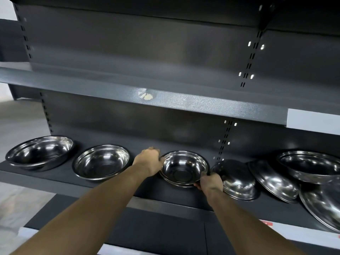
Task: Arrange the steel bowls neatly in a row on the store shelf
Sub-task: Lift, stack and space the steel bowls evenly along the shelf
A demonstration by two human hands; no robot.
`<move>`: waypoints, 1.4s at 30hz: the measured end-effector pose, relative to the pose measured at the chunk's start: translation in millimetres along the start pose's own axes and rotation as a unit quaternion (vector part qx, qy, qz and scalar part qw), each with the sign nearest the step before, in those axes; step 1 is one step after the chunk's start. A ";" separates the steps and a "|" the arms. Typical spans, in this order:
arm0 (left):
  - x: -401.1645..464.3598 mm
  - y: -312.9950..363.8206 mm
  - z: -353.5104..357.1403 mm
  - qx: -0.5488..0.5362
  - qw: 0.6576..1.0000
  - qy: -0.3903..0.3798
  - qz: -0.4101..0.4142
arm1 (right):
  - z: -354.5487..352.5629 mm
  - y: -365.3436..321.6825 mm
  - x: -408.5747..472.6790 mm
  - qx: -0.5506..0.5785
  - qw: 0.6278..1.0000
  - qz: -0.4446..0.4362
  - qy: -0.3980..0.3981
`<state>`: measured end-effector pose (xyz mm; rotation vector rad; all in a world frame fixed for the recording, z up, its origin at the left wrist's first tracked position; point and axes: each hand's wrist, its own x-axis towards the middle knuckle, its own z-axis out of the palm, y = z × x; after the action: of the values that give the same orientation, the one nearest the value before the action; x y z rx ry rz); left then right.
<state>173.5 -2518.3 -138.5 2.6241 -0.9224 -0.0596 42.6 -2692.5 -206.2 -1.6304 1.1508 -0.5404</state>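
Two steel bowls stand upright on the dark shelf point(60, 174): one at the far left point(39, 152), a second point(101, 162) beside it. A third steel bowl point(184, 167) sits mouth up in the middle, a gap to the right of the second. My left hand point(148, 161) grips its left rim, and my right hand point(211, 182) grips its front right rim. Right of it an overturned bowl point(237, 179) lies mouth down. Farther right, two more overturned bowls point(274, 181) point(323, 205) lean on each other, with an upright bowl point(311, 166) resting on top of them.
An upper shelf point(165, 100) overhangs the bowls, with a dark back panel behind them. A slotted upright point(225, 138) runs down the back wall behind the middle bowl. White price strips point(301, 234) line the lower shelf edges. Grey floor shows at the left.
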 end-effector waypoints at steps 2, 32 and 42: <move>2.2 0.8 1.9 0.003 1.000 -0.003 0.009 | -2.0 2.2 -0.2 -0.017 1.000 -0.006 0.001; 22.1 245.0 102.6 0.024 0.967 -0.091 0.235 | -245.6 66.2 39.9 0.033 0.975 0.058 0.210; 17.0 311.0 123.8 0.095 0.970 -0.072 0.211 | -306.6 63.6 111.5 0.130 0.971 0.067 0.187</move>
<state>-18.4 -2793.0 -145.4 2.5553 -1.5888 -0.0546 -178.1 -2938.3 -169.4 -1.2454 1.3878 -0.8966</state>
